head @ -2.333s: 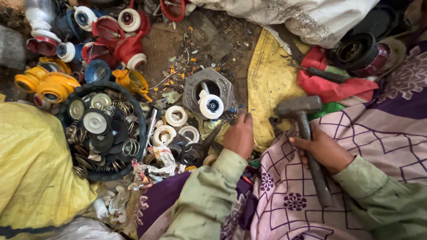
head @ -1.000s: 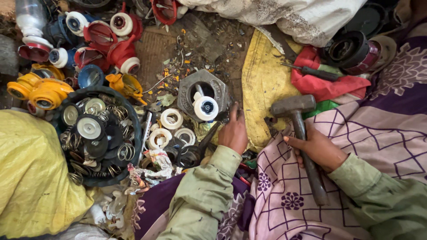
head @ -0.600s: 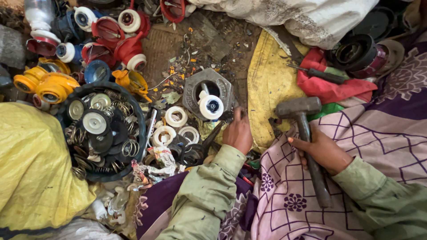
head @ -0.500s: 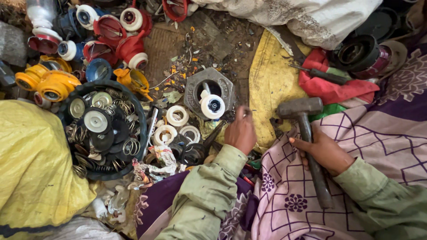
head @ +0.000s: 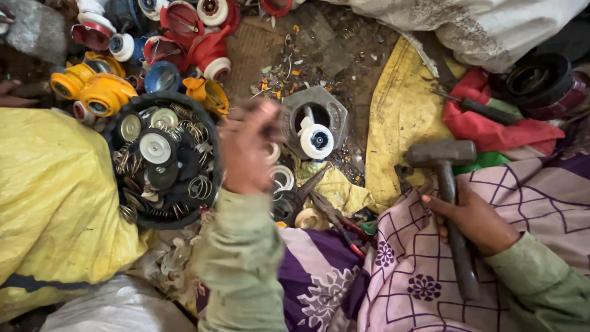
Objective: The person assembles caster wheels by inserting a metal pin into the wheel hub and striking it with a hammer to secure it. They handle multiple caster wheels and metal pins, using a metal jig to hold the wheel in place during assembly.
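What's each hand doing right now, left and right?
Left hand: raised, motion-blurred, fingers pinched on something small; cannot tell what.
Right hand: closed around the hammer handle.

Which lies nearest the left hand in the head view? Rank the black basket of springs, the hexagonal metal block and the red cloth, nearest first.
From the left hand:
1. Black basket of springs, right beside it on the left.
2. Hexagonal metal block, just to its right; almost as close as the basket.
3. Red cloth, far right, clearly farthest.
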